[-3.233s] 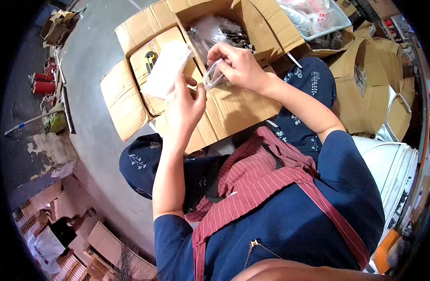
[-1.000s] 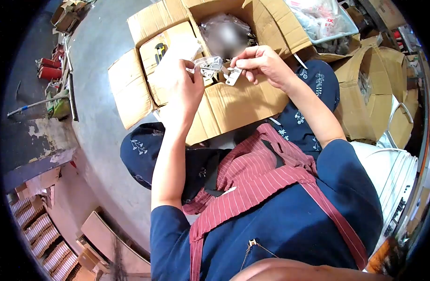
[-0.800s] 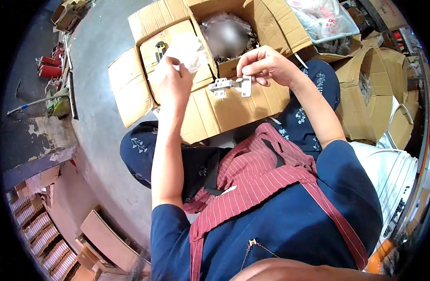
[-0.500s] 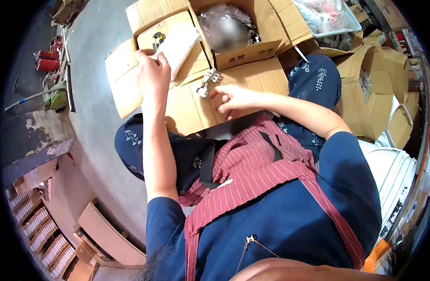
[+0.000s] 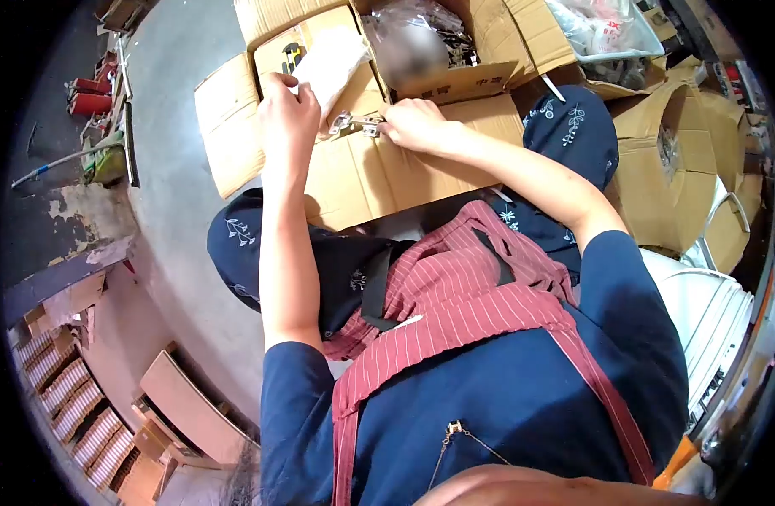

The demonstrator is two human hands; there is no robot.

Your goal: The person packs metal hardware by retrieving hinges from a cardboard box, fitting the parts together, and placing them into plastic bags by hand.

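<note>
My right hand (image 5: 417, 126) is closed on one end of a metal cabinet hinge (image 5: 351, 125), held above a cardboard flap. The hinge's cup end points left, towards my other hand. My left hand (image 5: 288, 116) has its thumb and fingers bent at the left edge of a white, translucent plastic bag (image 5: 335, 69) and appears to pinch it. The bag lies tilted on a cardboard box (image 5: 362, 181). Just beyond my left fingers is a yellow and black utility knife (image 5: 293, 57).
An open carton (image 5: 480, 87) behind the flap holds plastic wrap and metal hinges. At the upper right stands a light blue bin (image 5: 649, 42) with plastic bags. More opened cardboard (image 5: 657, 177) lies on the right. My knees flank the box.
My right hand has moved up and has taken hold of the hinge, which was lying on the flap. The hinge is turned sideways now. My left hand stays by the bag.
</note>
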